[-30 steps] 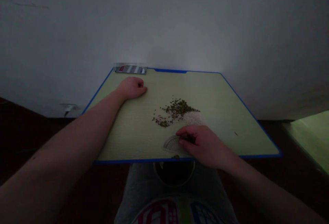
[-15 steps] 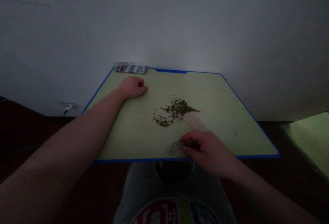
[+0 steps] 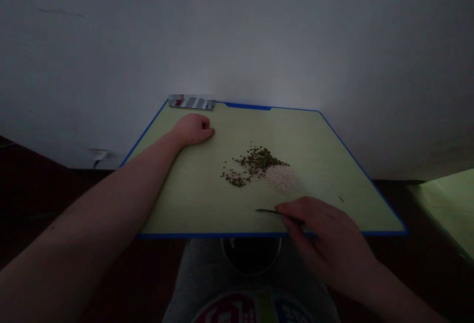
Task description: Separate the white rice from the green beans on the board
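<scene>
At the far left, a small white plug (image 3: pixel 99 156) sits low against the wall. The person's left hand (image 3: pixel 193 130) lies on a pale green board (image 3: pixel 181 199) with a blue edge, curled into a loose fist with the fingers pressed together and nothing showing in its grip. Just beyond it, at the board's far edge, sits a phone (image 3: pixel 191 102), partly blurred. Toward the middle of the board lies a loose scatter of dark seeds (image 3: pixel 255 162), touching a small patch of pale grains (image 3: pixel 281 177) on its right. Below the near edge, a round dark container (image 3: pixel 252 256) with a pale rim sits above the person's grey trousers (image 3: pixel 207 278). Over that edge, the right hand (image 3: pixel 322 236) pinches a thin dark implement (image 3: pixel 270 210) between its fingers, the tip pointing left, near the grains but apart from them; its exact kind is too small to tell. Farther right, a single dark speck (image 3: pixel 341 199) lies on the board, and beyond the board a green surface (image 3: pixel 448 204) shows.
</scene>
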The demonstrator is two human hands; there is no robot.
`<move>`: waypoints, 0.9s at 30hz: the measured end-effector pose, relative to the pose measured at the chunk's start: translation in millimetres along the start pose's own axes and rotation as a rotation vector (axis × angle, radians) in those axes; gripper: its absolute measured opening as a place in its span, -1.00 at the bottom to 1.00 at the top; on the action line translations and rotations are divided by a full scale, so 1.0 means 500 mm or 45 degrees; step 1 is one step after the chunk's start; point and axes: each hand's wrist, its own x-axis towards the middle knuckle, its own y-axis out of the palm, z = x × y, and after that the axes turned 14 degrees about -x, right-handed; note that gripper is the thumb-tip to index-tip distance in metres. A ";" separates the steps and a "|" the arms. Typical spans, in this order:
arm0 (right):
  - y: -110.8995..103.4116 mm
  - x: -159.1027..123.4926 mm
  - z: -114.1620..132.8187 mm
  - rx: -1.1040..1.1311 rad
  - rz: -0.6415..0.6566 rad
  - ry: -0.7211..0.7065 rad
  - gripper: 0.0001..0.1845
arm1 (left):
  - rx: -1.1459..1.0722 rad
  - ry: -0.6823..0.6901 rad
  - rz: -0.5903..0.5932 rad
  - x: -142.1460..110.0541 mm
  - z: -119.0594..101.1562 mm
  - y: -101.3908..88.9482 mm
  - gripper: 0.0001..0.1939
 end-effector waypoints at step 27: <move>0.128 0.052 0.110 -0.494 -0.051 -0.153 -0.63 | 0.018 -0.022 -0.013 -0.002 -0.005 -0.001 -0.71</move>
